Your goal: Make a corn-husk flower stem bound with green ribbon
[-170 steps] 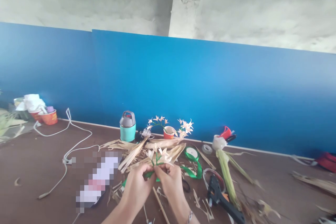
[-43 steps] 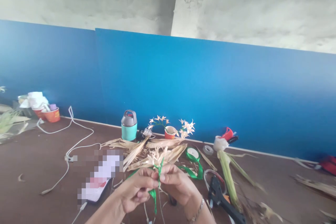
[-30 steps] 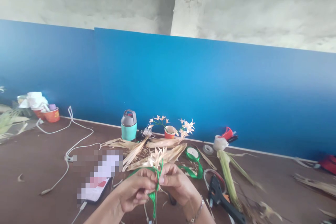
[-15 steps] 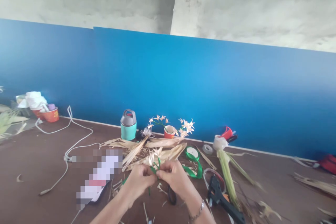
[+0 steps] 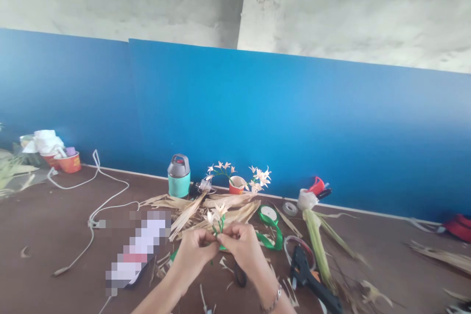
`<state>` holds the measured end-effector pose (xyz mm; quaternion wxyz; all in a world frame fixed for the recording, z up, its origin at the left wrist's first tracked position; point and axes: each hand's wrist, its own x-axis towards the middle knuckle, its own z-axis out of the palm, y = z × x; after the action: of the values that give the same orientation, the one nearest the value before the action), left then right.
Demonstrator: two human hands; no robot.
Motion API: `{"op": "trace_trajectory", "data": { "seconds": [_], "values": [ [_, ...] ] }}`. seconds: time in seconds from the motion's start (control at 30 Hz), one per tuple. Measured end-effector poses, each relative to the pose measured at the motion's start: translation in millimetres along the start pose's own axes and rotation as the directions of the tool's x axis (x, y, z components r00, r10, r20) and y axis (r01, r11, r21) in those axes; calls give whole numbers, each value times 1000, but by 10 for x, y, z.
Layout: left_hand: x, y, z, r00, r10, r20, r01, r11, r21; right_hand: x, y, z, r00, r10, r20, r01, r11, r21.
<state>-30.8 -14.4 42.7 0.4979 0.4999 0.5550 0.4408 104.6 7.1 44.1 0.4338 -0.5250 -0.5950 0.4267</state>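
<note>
Both hands meet low in the middle of the head view. My left hand (image 5: pixel 196 250) pinches the green stems of a small spray of pale flowers (image 5: pixel 217 214) from the left. From the right, my right hand (image 5: pixel 241 245) pinches the same stems, fingertips nearly touching those of the left. The blossoms stand upright above the fingers, and a bit of green stem shows below. Dry husks (image 5: pixel 230 217) lie behind the hands. A roll of green ribbon (image 5: pixel 268 214) is to their right, its loose end curling on the brown table (image 5: pixel 84 274).
At the right lie a black glue gun (image 5: pixel 312 279), a green stalk bundle (image 5: pixel 317 243) and a tape roll (image 5: pixel 290 208). Behind stand a teal container (image 5: pixel 179 184) and a paper cup (image 5: pixel 236 185) with flowers. A white cable (image 5: pixel 106 203) and a blurred-out object (image 5: pixel 138 252) are left.
The hands have drawn slightly closer together around the stems. The flower spray has turned a little and its blossoms now sit closer together. The view has shifted slightly.
</note>
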Motion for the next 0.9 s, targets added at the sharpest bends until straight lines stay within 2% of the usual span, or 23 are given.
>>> {"op": "trace_trajectory", "data": {
  "seconds": [0.17,0.4,0.47,0.53,0.6,0.7,0.77,0.83,0.9],
  "values": [
    [-22,25,-22,998,-58,30,60,995,-78,16,26,-3,990,115,82,-130,966,225],
    [-24,94,-96,978,-103,179,113,993,-42,-43,-60,-91,989,-5,145,0,999,39],
    [-12,81,-105,979,-103,177,108,994,-20,-52,-71,-96,989,-10,145,11,1000,-4],
    [5,41,-95,991,-43,127,39,999,33,-57,-78,-81,995,-10,102,18,997,-78],
    [18,-12,-72,993,87,80,-94,991,96,-62,-82,-49,999,-19,43,25,987,-158],
    [23,-75,-32,966,258,-8,-248,938,241,-62,-78,8,997,-69,-34,58,962,-268],
    [25,-86,-15,950,307,-54,-279,915,293,-56,-65,36,989,-127,-75,95,937,-336],
    [30,-72,-7,973,229,-41,-212,945,247,-49,-45,49,981,-167,-94,122,922,-368],
    [37,-50,-1,996,86,3,-86,986,142,-47,-27,53,979,-178,-96,131,921,-366]
  ]
}}
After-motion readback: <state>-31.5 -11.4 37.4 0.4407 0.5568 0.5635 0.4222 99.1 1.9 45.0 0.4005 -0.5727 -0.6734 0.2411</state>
